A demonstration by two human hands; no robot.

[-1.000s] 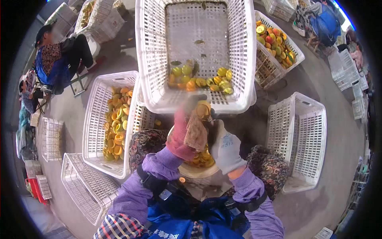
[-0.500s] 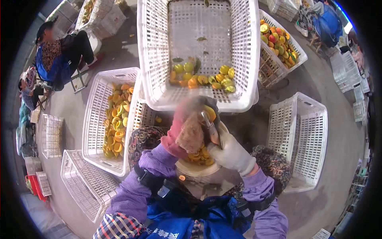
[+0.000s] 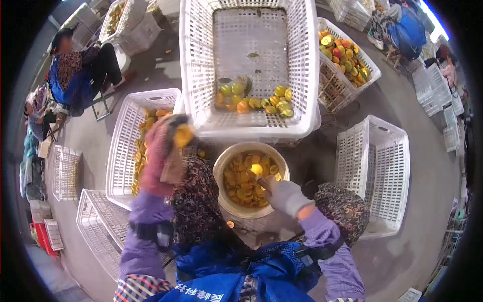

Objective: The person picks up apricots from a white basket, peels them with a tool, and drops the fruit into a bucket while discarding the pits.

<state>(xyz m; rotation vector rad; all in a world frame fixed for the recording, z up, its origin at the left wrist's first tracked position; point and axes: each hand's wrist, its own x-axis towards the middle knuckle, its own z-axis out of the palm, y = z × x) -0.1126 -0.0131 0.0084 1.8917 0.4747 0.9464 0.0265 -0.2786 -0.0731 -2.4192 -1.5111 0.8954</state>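
My left hand [image 3: 160,163], in a pink glove with dark fingertips and smeared by motion, is over the right side of the left crate [image 3: 114,166]. A yellow-orange, peach-like fruit half [image 3: 182,136] is held at its fingertips. That crate holds many hollowed orange fruit halves [image 3: 137,156]. My right hand [image 3: 289,197], in a pale glove, is closed around a short metal-tipped hand tool [image 3: 262,182] over the right side of a round bucket [image 3: 220,196]. Inside the bucket lie many cut fruit pieces [image 3: 241,189]. A bright yellow round piece [image 3: 256,169] shows close by the tool tip.
A large white crate [image 3: 251,132] ahead holds several green and yellow whole fruits [image 3: 279,102]. Behind it on the right stands a crate of mixed fruit [image 3: 344,55]. Nested white crates [image 3: 372,176] stand at my right. A seated person [image 3: 75,75] is at the far left.
My hands have parted: the left swung up and left from above the bucket toward the left crate with a fruit half. The right lowered slightly over the bucket, whose contents are now uncovered.
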